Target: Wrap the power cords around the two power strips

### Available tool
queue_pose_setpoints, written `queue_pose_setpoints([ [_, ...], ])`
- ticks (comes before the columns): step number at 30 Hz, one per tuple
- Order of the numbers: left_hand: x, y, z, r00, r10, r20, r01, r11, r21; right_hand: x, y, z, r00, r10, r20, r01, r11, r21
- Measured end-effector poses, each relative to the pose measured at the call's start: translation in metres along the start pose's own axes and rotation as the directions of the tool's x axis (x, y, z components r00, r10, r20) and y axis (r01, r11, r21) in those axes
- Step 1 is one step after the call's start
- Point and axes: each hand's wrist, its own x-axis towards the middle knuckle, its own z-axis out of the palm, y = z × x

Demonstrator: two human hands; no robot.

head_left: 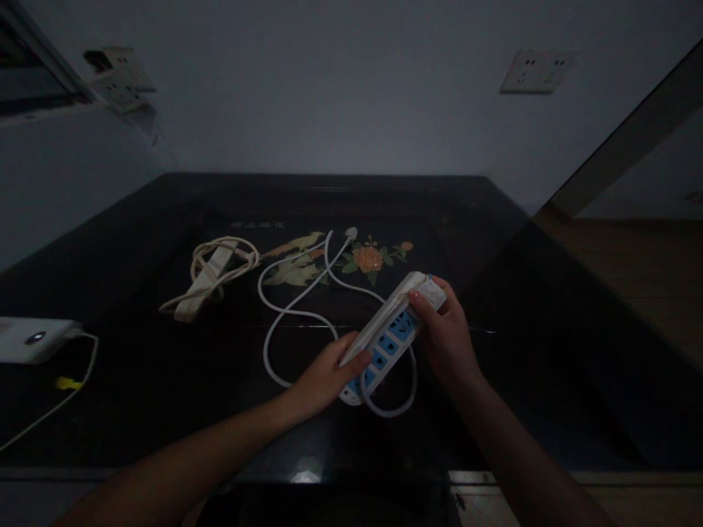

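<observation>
I hold a white power strip (387,340) with blue sockets, tilted up over the dark table (165,380). My left hand (324,377) grips its near end, thumb on the edge. My right hand (447,333) grips its far end, fingers wrapped round it. Its white cable (296,311) loops across the table to a plug (350,234) near the painted flower, and another loop hangs under the strip.
A second, cream power strip (206,282) wrapped in its own cord lies at the table's left. A white power bank (33,339) with a cable sits at the far left edge. Wall sockets (535,71) are mounted on the wall behind.
</observation>
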Motion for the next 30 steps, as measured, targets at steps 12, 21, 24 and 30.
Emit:
queue_pose_setpoints([
  [12,-0.0013,0.002,0.0015,1.0,0.027,0.014,-0.027,0.997,0.066,-0.0039,-0.0017,0.0011,1.0,-0.02,0.005,0.02,0.999,-0.042],
  [21,-0.0012,0.0028,-0.0026,0.997,0.078,-0.001,-0.076,0.975,0.211,-0.005,-0.0032,-0.0008,0.997,-0.07,0.017,0.072,0.993,-0.098],
  [24,-0.0023,0.0033,-0.0019,0.997,0.072,0.002,-0.071,0.973,0.218,-0.0059,-0.0037,-0.0007,0.996,-0.081,0.031,0.084,0.991,-0.101],
  [30,-0.002,0.0074,-0.0047,0.998,0.039,-0.044,-0.04,0.999,-0.012,-0.0055,-0.0033,-0.0004,0.988,-0.036,0.149,0.041,0.999,-0.033],
])
